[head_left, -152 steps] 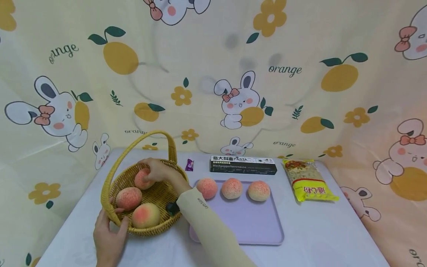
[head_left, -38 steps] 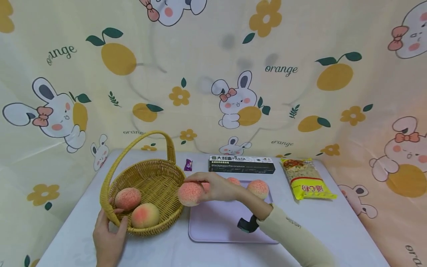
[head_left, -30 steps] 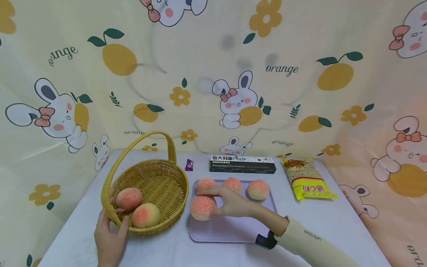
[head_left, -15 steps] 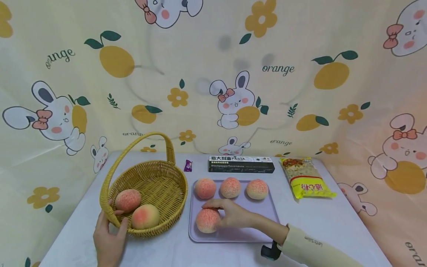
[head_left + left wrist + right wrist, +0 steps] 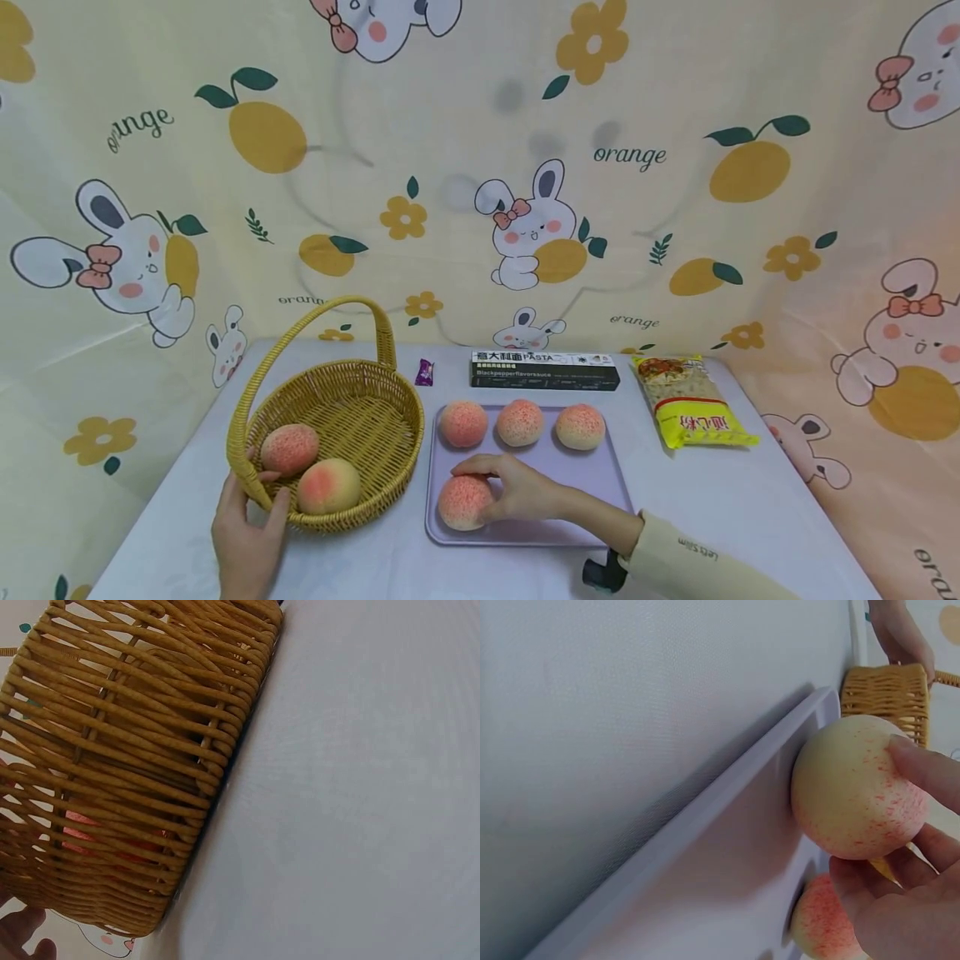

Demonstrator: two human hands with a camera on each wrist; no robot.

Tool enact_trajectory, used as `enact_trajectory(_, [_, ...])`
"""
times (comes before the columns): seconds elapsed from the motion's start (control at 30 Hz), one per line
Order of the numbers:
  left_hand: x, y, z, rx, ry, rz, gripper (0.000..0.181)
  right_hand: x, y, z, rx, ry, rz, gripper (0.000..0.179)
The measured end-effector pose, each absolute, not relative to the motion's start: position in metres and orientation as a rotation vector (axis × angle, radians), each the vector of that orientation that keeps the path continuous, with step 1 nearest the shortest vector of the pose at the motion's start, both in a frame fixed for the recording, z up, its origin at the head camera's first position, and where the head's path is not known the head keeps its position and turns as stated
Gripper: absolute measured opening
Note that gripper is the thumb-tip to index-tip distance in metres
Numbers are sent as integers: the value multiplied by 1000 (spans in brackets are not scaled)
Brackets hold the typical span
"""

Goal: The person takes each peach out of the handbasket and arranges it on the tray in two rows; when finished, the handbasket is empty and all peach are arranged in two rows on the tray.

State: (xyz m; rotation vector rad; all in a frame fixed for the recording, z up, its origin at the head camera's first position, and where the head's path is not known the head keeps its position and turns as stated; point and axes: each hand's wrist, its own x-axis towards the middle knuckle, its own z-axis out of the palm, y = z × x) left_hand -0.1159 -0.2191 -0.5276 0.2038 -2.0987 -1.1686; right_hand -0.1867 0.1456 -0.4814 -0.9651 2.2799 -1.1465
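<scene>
With my left hand I grip the near-left rim of a wicker basket, by the foot of its arched handle. Two peaches lie inside: a red one and a paler one with a red blush. My right hand holds a speckled peach at the front left of a lilac tray, thumb and fingers round its side. In the right wrist view this peach sits against the tray surface. Along the tray's back edge stand three more peaches in a row.
Behind the tray lies a black pasta box. A purple wrapped candy is between box and basket. On the right is a yellow bag of pasta. A printed cloth wall closes off the back of the white table.
My right hand has taken a peach out of the basket, carried it right and lowered it onto the tray's front left corner. My left hand has stayed on the basket rim.
</scene>
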Motion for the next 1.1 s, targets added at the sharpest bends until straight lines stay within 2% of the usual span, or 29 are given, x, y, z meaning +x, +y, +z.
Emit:
enact_trajectory(0.27, [-117,-219,-525,216,-2112,-1171,41,-187,147,-481,-943,2267,-1144,63])
enact_trajectory(0.6, [-115,-218,-528,207,-2104,-1196,29,-187,148,-481,-935,2239,-1157,64])
enact_trajectory(0.8, [-116,-219,-526,211,-2102,-1206,49,-186,148,-480,-931,2227,-1178,64])
enact_trajectory(1.1, [-116,-218,-525,218,-2104,-1205,50,-194,151,-475,-1074,2245,-1209,63])
